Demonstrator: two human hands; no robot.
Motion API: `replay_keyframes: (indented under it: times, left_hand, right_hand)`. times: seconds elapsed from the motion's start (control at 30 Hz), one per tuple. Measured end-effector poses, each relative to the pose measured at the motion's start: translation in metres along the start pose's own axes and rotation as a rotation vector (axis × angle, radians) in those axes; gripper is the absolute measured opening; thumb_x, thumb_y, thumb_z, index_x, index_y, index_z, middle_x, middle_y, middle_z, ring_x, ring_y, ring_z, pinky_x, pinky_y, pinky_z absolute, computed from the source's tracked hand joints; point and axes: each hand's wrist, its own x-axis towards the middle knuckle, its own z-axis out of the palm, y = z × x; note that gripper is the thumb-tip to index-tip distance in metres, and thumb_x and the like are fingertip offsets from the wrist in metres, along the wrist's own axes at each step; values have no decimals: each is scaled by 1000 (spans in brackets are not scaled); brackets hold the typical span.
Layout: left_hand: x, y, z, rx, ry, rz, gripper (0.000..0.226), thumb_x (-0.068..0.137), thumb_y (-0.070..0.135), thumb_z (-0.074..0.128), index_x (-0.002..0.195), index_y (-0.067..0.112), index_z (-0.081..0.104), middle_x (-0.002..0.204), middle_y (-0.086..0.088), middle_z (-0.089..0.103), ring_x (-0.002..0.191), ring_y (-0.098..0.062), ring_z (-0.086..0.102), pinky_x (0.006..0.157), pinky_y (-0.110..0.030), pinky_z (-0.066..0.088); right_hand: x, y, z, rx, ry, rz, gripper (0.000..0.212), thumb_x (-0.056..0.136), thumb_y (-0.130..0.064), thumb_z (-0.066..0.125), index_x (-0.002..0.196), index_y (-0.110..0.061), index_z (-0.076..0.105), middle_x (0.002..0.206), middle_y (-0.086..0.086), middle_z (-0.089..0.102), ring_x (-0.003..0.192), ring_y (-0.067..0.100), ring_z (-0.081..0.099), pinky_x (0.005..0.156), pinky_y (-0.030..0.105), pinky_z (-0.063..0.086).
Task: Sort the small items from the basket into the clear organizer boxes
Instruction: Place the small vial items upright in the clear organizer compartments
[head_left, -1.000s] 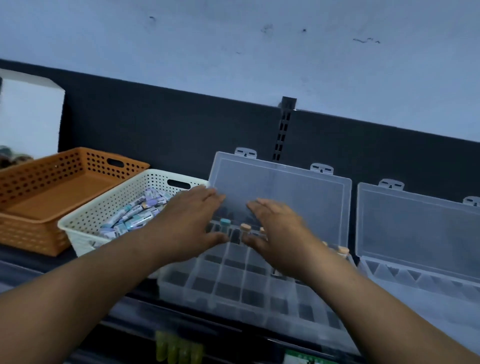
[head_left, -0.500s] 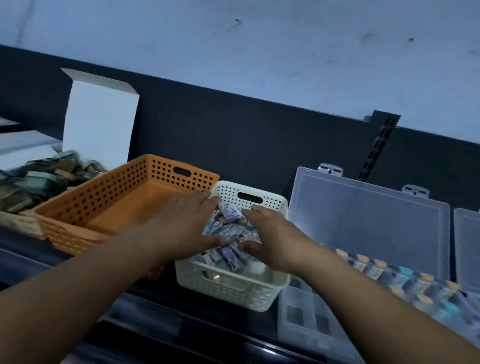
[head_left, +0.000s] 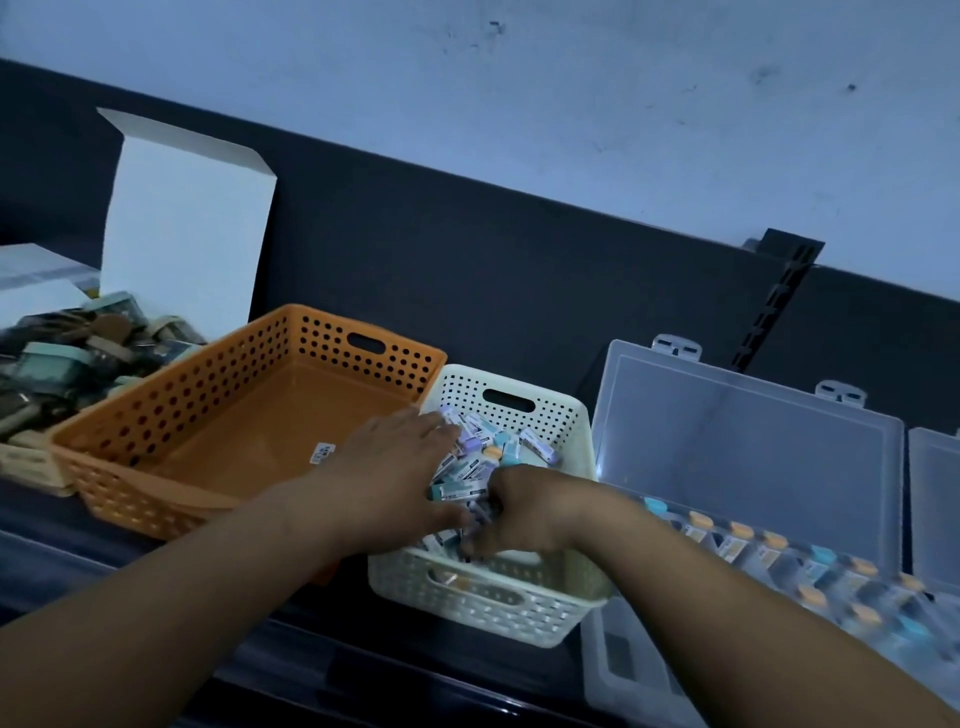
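Left hand (head_left: 395, 467) fingers are lying straight and spread, pressing flat on the heap of small vials (head_left: 485, 449), grasping nothing. Right hand (head_left: 530, 512) fingers are curling down into the same heap with the tips buried, so I cannot tell if they are pinching a vial. The vials are lying jumbled in the white perforated basket (head_left: 540, 603), long axes pointing every way, and both hands are covering the heap's near half. The basket is sitting near the bench (head_left: 156, 566) front edge, its long side running toward the back. Orange basket (head_left: 249, 410) is sitting just beside it on the left, with a label sticker (head_left: 322, 452) on its floor. Clear organizer box (head_left: 748, 457) is standing to the right, lid up. The white basket is overlapping its near left corner. Capped vials (head_left: 769, 545) in its compartments are showing blurred. Second organizer (head_left: 935, 499) is getting cut off at the right edge. At far left are a white carton flap (head_left: 187, 234) and a dim pile of jars (head_left: 78, 358), hard to make out.
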Motion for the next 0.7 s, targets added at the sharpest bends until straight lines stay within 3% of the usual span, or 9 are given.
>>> replay_keyframes:
  times: [0.1,0.2,0.3,0.53,0.7]
  left_hand:
    - [1,0,0,6,2,-6,90,85,67,46,153,28,1,161,6,-2,147,-14,-4,117,-35,1]
    - [-1,2,-1,4,-5,-16,89,85,66,46,153,28,3,161,5,-1,147,-14,-5,117,-35,0]
    - [-2,3,-3,3,-2,-21,87,85,65,47,152,28,5,160,6,0,147,-14,-4,117,-35,0]
    - [-2,5,-4,21,14,-35,86,86,63,50,152,27,7,161,5,3,147,-15,-1,116,-33,1]
    - [-3,11,-7,1,48,-25,81,88,58,51,152,29,11,160,6,7,147,-13,1,116,-31,2]
  right_hand:
    - [5,-4,3,53,-20,24,38,77,-45,72,94,-12,61,82,0,60,76,19,58,62,28,46]
    - [9,-6,3,129,-80,67,32,73,-35,73,87,-7,64,78,7,65,68,22,63,59,30,51]
    - [8,-9,-1,182,-109,119,26,75,-26,71,79,-8,54,72,9,56,55,24,57,53,26,45]
    - [10,-9,3,148,-69,64,15,78,-15,69,71,-10,56,73,7,61,60,18,55,53,25,42]
    - [9,-2,-1,271,-151,76,12,89,-16,64,88,-6,58,69,7,58,49,14,48,46,21,40]
